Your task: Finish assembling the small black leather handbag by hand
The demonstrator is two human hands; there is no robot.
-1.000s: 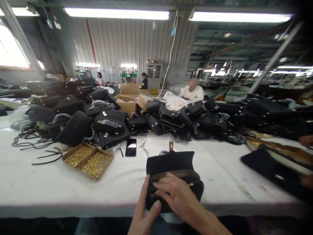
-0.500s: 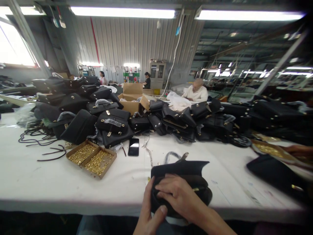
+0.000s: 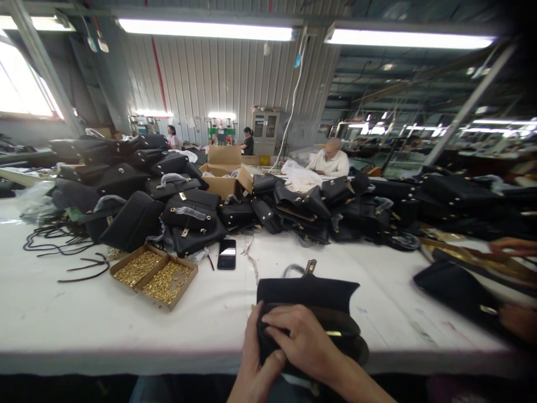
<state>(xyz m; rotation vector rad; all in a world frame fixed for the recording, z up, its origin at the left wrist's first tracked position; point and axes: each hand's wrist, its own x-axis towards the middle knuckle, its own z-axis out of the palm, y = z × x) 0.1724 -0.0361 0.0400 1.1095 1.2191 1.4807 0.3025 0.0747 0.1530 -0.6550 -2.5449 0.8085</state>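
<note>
A black handbag (image 3: 308,294) with its flap raised lies at the near edge of the white table (image 3: 62,324). My left hand (image 3: 255,364) grips the bag's left side, thumb pressed on its front. My right hand (image 3: 302,341) lies over the bag's open mouth, fingers curled into it. A small gold fitting (image 3: 334,333) shows just right of my right fingers. A gold clasp tab (image 3: 311,266) sticks up behind the flap.
A cardboard tray of gold hardware (image 3: 153,275) and a phone (image 3: 227,253) lie to the left. Piles of black handbags (image 3: 184,215) cover the far side. Loose black straps (image 3: 79,268) lie at left. Another person's hands (image 3: 518,319) work on a bag at right. A seated person (image 3: 329,159) is behind.
The bag's flap has dropped lower and flatter than a second ago, and the clasp tab has tilted. My hands stay on the bag with a slightly tighter hold.
</note>
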